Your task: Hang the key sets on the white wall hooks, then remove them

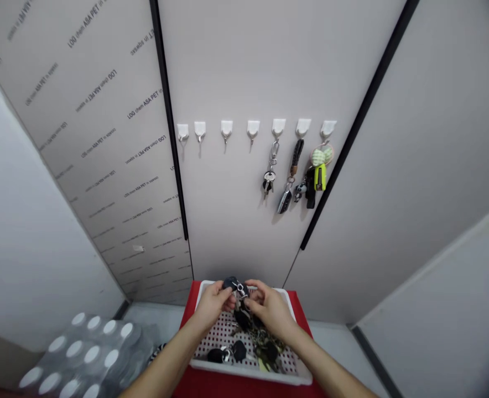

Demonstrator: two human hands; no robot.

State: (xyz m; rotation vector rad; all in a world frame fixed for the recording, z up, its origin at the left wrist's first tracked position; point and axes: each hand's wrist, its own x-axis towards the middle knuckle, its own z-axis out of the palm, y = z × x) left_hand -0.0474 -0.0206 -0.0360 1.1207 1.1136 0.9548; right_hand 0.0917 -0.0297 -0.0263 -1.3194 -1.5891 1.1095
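Observation:
My left hand [211, 305] pinches the dark fob end of a key bunch [240, 287] with a shiny metal ring. On the other side, my right hand [272, 310] has its fingers closed on the same bunch. Both hands are over the far part of a white perforated basket [250, 373]. Below them, a heap of keys [265, 337] lies inside, partly hidden by my right hand. A separate pair of black fobs on a ring [227, 354] rests near the basket's front edge.
White hooks [227, 128] line the cabinet panel [228, 221]. The three right-hand hooks carry a key ring [269, 179], a car key on a braided strap [286, 199] and a yellow-green keychain [320, 176]. A red surface [244, 389] supports the basket. Wrapped white-capped bottles [90, 354] stand lower left.

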